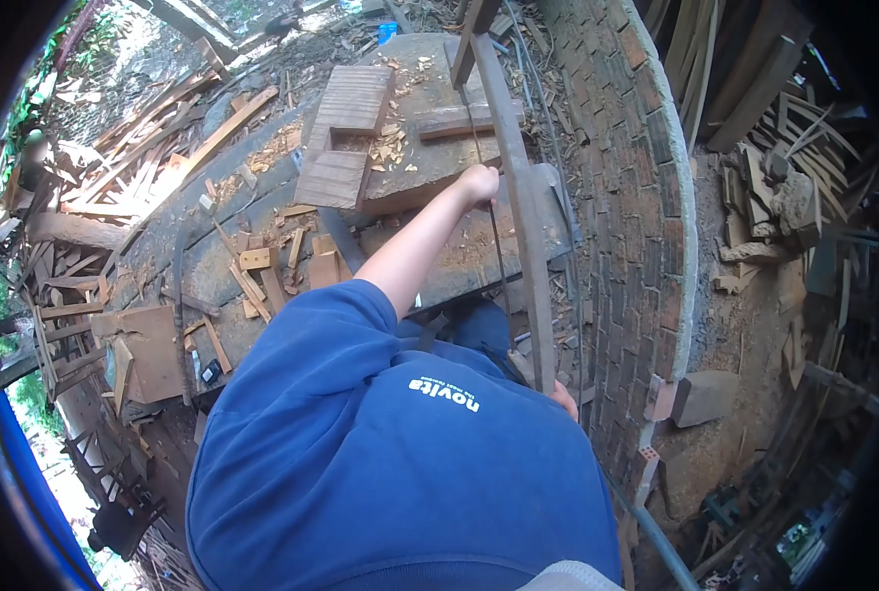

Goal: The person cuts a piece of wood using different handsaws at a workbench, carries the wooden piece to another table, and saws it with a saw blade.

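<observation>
Head view: the saw stands in front of the torso, its long axis running from the top of the frame down toward the person's right side. It comprises a straight, square-edged beam of grey-brown wood, a shorter crosspiece joined near the far end at an angle, and a thin, dark strip set apart from the beam on its left. The surface of the beam is dull and worn. The left hand is clenched on the strip, beside the front edge of a thick block. The right hand is at the near end of the beam; the shirt hides most of it, so its finger state cannot be told. A notched, grooved board and pale shavings lie on the block. A brick wall borders the right.
</observation>
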Demonstrator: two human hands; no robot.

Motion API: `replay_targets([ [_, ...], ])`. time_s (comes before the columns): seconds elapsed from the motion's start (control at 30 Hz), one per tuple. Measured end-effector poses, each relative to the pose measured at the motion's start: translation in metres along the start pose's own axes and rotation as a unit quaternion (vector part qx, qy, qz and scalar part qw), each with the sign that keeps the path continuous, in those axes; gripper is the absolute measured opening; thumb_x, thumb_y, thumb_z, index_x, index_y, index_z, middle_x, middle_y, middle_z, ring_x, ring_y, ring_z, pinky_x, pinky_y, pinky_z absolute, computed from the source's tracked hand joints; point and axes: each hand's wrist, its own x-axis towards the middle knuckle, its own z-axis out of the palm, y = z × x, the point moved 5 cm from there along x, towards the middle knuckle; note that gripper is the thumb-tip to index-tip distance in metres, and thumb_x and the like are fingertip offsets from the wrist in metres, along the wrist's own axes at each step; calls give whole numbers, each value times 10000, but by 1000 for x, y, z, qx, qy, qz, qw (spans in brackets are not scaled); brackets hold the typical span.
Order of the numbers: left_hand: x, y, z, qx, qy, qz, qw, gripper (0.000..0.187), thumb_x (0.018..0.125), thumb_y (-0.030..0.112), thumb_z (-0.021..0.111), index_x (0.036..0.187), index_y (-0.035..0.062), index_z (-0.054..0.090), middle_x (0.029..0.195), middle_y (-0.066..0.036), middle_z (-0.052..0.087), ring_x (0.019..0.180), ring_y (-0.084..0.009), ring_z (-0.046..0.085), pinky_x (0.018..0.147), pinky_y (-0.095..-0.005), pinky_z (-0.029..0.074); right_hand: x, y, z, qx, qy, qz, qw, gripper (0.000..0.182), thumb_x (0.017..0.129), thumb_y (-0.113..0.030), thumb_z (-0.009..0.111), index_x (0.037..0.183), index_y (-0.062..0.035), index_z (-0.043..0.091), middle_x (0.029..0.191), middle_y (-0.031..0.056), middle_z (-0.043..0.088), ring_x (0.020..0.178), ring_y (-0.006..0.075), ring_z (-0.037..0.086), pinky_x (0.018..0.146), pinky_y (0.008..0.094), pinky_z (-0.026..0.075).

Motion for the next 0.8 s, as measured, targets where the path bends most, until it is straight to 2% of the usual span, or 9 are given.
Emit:
replay_targets([
  [0.03, -8, 5, -4, -1, 2, 0, 1000, 464, 1023, 297, 321, 996, -80, 590, 879, -214, 637, 687, -315, 660, 714, -432, 576, 3, -28, 11, -38, -15, -110, 993, 174, 878, -71, 623, 1017, 32, 618, 1310, 292, 561, 1162, 362, 581, 1007, 450, 418],
  [0.1, -26, 32, -16, 393, 85, 120, 908, 482, 1026, 319, 351, 1050, -90, 606, 946, -254, 649, 877, -370, 661, 885, -472, 531, 4, -45, 18, -73, -29, -220, 972, 187, 885, -88, 628, 1038, 20, 617, 1310, 294, 558, 1172, 369, 574, 1011, 458, 415],
  [0.2, -60, 68, -48, 365, 334, 178, 851, 429, 984, 305, 444, 1142, -67, 589, 1165, -264, 576, 1151, -394, 528, 988, -485, 452, 10, -45, 5, -77, -16, -226, 971, 200, 905, -95, 619, 1080, 2, 608, 1291, 284, 567, 1115, 346, 592, 968, 446, 442],
  [0.23, -59, 77, -59, 366, 389, 226, 815, 412, 971, 298, 456, 1115, -64, 591, 1209, -256, 548, 1155, -379, 508, 976, -476, 437, 24, -22, -8, 162, -61, 36, 984, 257, 904, -112, 628, 1136, -7, 591, 1268, 267, 576, 1078, 322, 598, 937, 437, 456],
  [0.3, -39, 86, -80, 377, 417, 257, 786, 402, 973, 299, 455, 1088, -58, 601, 1187, -249, 561, 1132, -372, 519, 967, -475, 433, 17, 13, 4, 383, -96, 292, 871, 316, 904, -129, 637, 1191, -15, 573, 1245, 250, 586, 1041, 298, 604, 907, 428, 470],
  [0.37, -15, 88, -96, 385, 445, 286, 757, 394, 976, 300, 454, 1062, -52, 611, 1165, -242, 573, 1109, -365, 531, 957, -474, 429, 13, 18, 8, 144, 36, 8, 989, 409, 896, -141, 641, 1273, -23, 534, 1197, 217, 599, 992, 263, 606, 866, 405, 481],
  [0.47, 10, 80, -106, 396, 465, 286, 738, 356, 975, 295, 460, 996, 1, 660, 1090, -188, 626, 1073, -340, 562, 923, -467, 433, 15, -58, 39, -67, 25, -214, 974, 470, 892, -134, 626, 1333, -29, 504, 1151, 190, 605, 992, 236, 605, 860, 380, 487],
  [0.73, 10, 83, -98, 414, 504, 346, 674, 304, 948, 297, 504, 806, 111, 697, 868, -67, 679, 874, -255, 638, 822, -425, 455, 33, -103, 51, -131, 38, -238, 962, 331, 907, -131, 562, 1219, -22, 585, 1124, 242, 618, 921, 261, 645, 810, 368, 515],
  [0.8, 14, 83, -98, 423, 495, 336, 681, 298, 946, 293, 494, 807, 116, 691, 887, -62, 678, 895, -249, 633, 807, -427, 457, 40, -107, 51, -155, 55, -307, 938, 389, 873, -188, 603, 1226, -26, 580, 848, 217, 628, 747, 253, 612, 652, 374, 496],
])
